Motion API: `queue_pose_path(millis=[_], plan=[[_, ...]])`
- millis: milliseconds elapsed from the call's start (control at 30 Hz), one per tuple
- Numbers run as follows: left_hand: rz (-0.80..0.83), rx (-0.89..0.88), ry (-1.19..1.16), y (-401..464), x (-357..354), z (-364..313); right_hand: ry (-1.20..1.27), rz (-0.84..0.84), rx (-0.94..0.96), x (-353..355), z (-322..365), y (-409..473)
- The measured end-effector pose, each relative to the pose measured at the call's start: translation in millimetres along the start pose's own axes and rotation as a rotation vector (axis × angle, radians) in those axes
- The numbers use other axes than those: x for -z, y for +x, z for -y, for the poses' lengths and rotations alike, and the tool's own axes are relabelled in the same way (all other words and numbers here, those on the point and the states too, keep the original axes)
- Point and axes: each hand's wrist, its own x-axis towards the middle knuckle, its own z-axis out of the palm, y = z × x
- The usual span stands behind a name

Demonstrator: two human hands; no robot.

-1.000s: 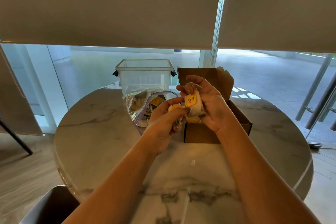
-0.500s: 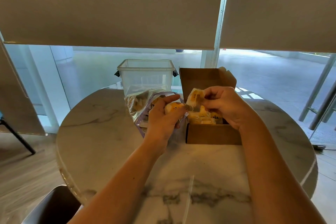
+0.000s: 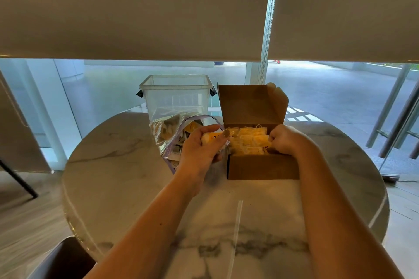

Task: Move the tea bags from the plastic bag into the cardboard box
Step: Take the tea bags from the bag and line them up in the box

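Left hand grip pinching tea bags, long axis left-right, just left of cardboard box; right hand curled inside, contents indiscernible.

1 head-worn wide-angle view looks forward and down from above the person's forearms, close over the round marble surface, facing the lowered blinds and the window beyond its far edge.

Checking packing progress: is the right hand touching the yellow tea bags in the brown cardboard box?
Touching. The head view shows the right hand inside the cardboard box, fingers curled down onto the tea bags.
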Motion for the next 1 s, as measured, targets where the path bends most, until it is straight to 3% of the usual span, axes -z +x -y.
queue_pose_path(millis=[233, 333, 400, 533, 667, 800, 1000], plan=[[0.067, 0.03, -0.011, 1.5, -0.8, 3.0, 0.064, -0.094, -0.071, -7.9, -2.6, 7.3], [0.074, 0.004, 0.007, 0.9, -1.2, 2.5, 0.038, -0.27, 0.027, -3.5, 0.6, 0.8], [0.093, -0.018, 0.016, 1.0, -1.0, 2.7, 0.202, -0.356, 0.16, 1.9, 10.9, -10.3], [0.142, -0.061, 0.048, -0.9, -0.2, 4.2, 0.621, -0.068, 0.31, 10.6, 44.5, -46.2], [0.17, -0.088, 0.067, -0.7, -0.2, 4.6, 0.667, 0.119, 0.311, 6.1, 59.3, -58.7], [0.209, -0.084, 0.069, -0.2, -0.1, 4.4, 0.745, 0.1, 0.294, 3.0, 60.1, -54.1], [0.184, -0.03, -0.015, 0.4, 1.0, 4.6, 0.821, -0.14, 0.271, 4.0, 49.5, -44.7]])
